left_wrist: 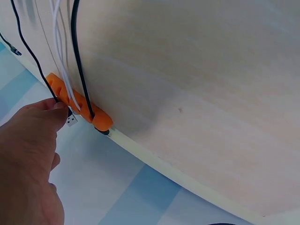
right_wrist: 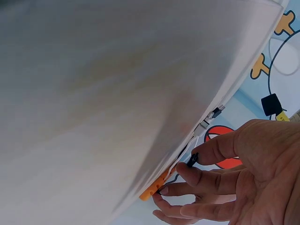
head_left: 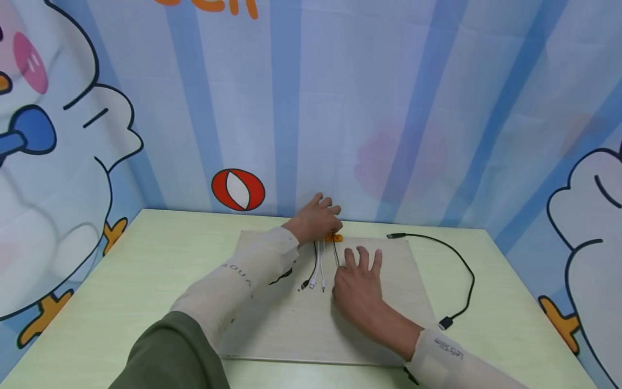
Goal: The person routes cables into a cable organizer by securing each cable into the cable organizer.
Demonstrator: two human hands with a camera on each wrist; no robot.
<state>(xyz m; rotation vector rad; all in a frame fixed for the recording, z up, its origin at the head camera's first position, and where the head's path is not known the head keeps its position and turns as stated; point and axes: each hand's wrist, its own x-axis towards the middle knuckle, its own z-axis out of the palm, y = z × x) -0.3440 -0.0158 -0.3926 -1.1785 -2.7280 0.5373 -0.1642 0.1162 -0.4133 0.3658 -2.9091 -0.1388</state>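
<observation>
An orange cable holder with slots lies at the far edge of a pale board. My left hand reaches over it, thumb and forefinger pinching a thin black cable right at the holder. A small USB plug pokes out beside those fingertips. White cables and a thicker black cable also run through the holder. My right hand is over the board nearer me, pinching the black end of the thin cable between thumb and forefinger, its other fingers spread.
The pale board lies on a light table. Another black cable curves on the table to the right. A black plug and white plugs lie on the board. A blue striped backdrop stands behind.
</observation>
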